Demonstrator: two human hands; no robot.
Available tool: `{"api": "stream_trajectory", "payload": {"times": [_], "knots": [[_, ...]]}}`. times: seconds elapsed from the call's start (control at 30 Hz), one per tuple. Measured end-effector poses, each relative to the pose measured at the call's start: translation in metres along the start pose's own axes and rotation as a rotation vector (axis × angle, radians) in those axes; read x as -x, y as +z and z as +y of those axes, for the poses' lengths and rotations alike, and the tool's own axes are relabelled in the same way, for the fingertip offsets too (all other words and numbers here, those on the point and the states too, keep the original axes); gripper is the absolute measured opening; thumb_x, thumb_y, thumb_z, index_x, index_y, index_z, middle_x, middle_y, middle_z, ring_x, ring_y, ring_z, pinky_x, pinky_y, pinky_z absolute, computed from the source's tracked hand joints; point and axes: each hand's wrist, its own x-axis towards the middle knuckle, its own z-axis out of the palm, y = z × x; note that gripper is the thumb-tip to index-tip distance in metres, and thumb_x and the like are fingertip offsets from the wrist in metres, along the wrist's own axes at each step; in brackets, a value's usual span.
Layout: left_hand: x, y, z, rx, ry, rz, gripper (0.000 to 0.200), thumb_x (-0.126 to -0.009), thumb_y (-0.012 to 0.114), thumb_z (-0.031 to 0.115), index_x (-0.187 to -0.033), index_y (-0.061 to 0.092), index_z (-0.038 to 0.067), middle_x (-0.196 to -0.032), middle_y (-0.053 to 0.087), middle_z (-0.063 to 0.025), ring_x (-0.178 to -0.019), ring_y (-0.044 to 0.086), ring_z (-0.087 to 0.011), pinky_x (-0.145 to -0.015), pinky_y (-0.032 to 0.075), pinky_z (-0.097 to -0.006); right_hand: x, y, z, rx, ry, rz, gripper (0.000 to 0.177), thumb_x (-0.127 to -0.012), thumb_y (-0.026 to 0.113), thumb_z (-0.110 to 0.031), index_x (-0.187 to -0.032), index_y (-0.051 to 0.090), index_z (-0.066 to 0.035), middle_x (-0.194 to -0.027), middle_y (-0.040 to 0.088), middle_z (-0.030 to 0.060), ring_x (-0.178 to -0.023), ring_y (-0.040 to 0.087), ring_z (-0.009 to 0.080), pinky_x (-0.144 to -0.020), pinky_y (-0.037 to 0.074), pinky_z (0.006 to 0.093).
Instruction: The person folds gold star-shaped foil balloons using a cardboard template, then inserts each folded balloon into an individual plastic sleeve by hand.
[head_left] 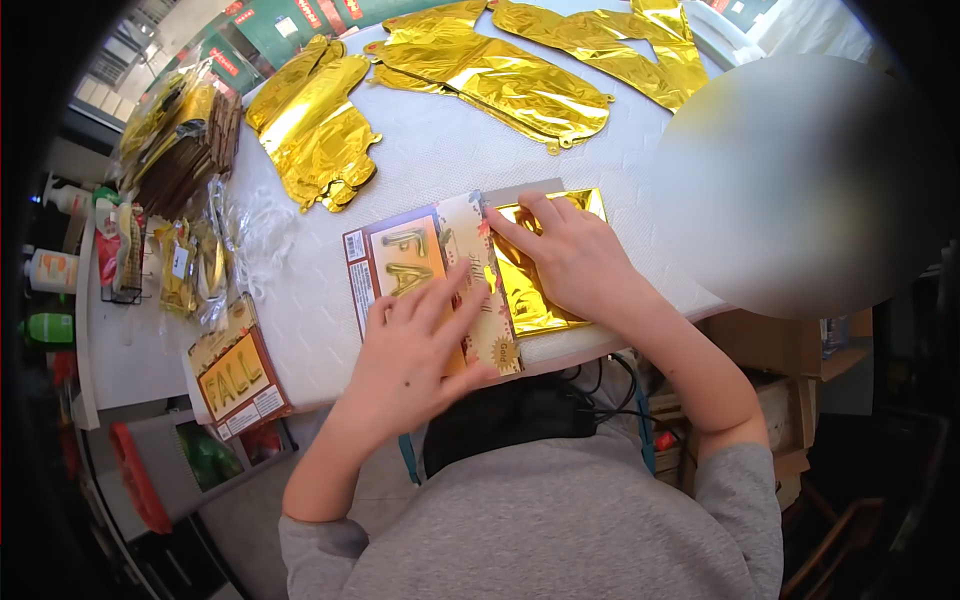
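A printed card sleeve with pictured gold "FALL" letters lies on the white-covered table in front of me. My left hand rests on it with fingers spread, covering part of the print. Beside its right edge is a folded gold foil balloon, partly under my right hand. That hand lies over the foil with fingers stretched out, and its index fingertip reaches the card's edge. Whether the foil goes inside the sleeve is hidden. A grey sheet edge shows behind the foil.
Flat gold foil letter balloons lie along the table's far side. At left are a stack of packed cards, clear plastic bags and a finished-looking "FALL" packet. A blurred round area hides the right side. Cardboard boxes stand below right.
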Motion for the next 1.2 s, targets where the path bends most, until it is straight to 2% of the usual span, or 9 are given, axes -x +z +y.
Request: {"api": "stream_trajectory", "payload": {"times": [0.13,0.17,0.27,0.4,0.6,0.77,0.87,1.0,1.2], "knots": [[-0.027,0.009,-0.037,-0.044,0.017,0.118,0.071,-0.091,0.076,0.045,-0.153,0.056,0.017,-0.166,0.043,-0.0065,-0.129,0.051,-0.0338,-0.116,0.038,-0.0479,0.0,0.0,-0.001,-0.014,0.01,-0.002,0.062,-0.094,0.066,-0.014,-0.154,0.054,-0.021,-0.126,0.059,0.012,-0.106,0.065,0.0296,-0.089,0.055,0.0412],[-0.031,0.006,-0.038,0.024,-0.036,0.1,0.062,-0.091,0.074,0.043,-0.144,0.061,0.014,-0.168,0.042,-0.0057,-0.142,0.045,-0.0375,-0.124,0.029,-0.0536,0.0,-0.001,-0.001,-0.009,0.008,-0.006,0.062,-0.094,0.066,-0.014,-0.154,0.054,-0.022,-0.126,0.059,0.0121,-0.106,0.065,0.0295,-0.089,0.055,0.0413],[-0.036,0.014,-0.046,-0.13,0.089,0.237,0.061,-0.092,0.072,0.047,-0.142,0.06,0.013,-0.169,0.04,-0.005,-0.154,0.034,-0.0405,-0.127,0.017,-0.0642,-0.001,-0.002,-0.001,0.005,0.009,-0.012,0.062,-0.095,0.066,-0.015,-0.156,0.052,-0.022,-0.126,0.059,0.0122,-0.107,0.065,0.0294,-0.089,0.055,0.0414],[-0.038,0.016,-0.054,0.033,0.081,0.13,0.066,-0.091,0.071,0.048,-0.145,0.055,0.013,-0.171,0.038,-0.0034,-0.162,0.022,-0.0383,-0.127,0.003,-0.0704,-0.001,-0.003,-0.002,-0.018,0.022,-0.008,0.06,-0.098,0.065,-0.017,-0.156,0.05,-0.018,-0.128,0.059,0.0118,-0.107,0.065,0.0294,-0.09,0.055,0.0415],[-0.036,0.021,-0.056,-0.022,0.088,0.156,0.076,-0.092,0.07,0.05,-0.154,0.047,0.012,-0.171,0.037,-0.0046,-0.161,0.026,-0.036,-0.128,0.005,-0.0692,-0.002,-0.003,-0.004,0.002,0.078,-0.017,0.05,-0.099,0.065,-0.019,-0.148,0.055,-0.017,-0.128,0.059,0.0096,-0.107,0.065,0.0287,-0.088,0.055,0.0392],[-0.035,0.027,-0.059,0.055,-0.013,0.341,0.106,-0.085,0.076,0.059,-0.166,0.031,0.008,-0.169,0.031,-0.0257,-0.159,0.026,-0.0418,-0.129,0.015,-0.0591,0.0,-0.001,-0.001,0.01,0.008,0.02,0.042,-0.1,0.065,-0.024,-0.142,0.062,-0.022,-0.125,0.058,0.0093,-0.104,0.065,0.0276,-0.085,0.055,0.0389],[-0.035,0.031,-0.064,0.028,-0.016,0.323,0.116,-0.08,0.08,0.064,-0.167,0.029,0.007,-0.165,0.033,-0.0306,-0.156,0.03,-0.046,-0.129,0.019,-0.0554,-0.001,-0.002,-0.001,0.018,-0.003,0.021,0.038,-0.101,0.066,-0.027,-0.138,0.065,-0.024,-0.123,0.057,0.0095,-0.102,0.065,0.0271,-0.083,0.056,0.0397],[-0.038,0.031,-0.066,-0.014,-0.002,0.37,0.127,-0.071,0.084,0.07,-0.167,0.029,0.008,-0.159,0.039,-0.0261,-0.15,0.036,-0.0454,-0.128,0.019,-0.0581,-0.001,-0.002,-0.002,0.007,-0.008,0.033,0.037,-0.1,0.066,-0.027,-0.137,0.066,-0.024,-0.123,0.057,0.0098,-0.102,0.065,0.0274,-0.082,0.056,0.0405],[-0.045,0.015,-0.063,0.077,-0.038,0.349,0.14,-0.052,0.096,0.065,-0.167,0.034,0.014,-0.135,0.044,-0.0165,-0.13,0.045,-0.0392,-0.117,0.033,-0.0554,0.0,-0.001,-0.001,0.0,-0.016,0.022,0.04,-0.1,0.066,-0.024,-0.14,0.065,-0.026,-0.124,0.057,0.0103,-0.103,0.065,0.0284,-0.083,0.056,0.0416]]}}
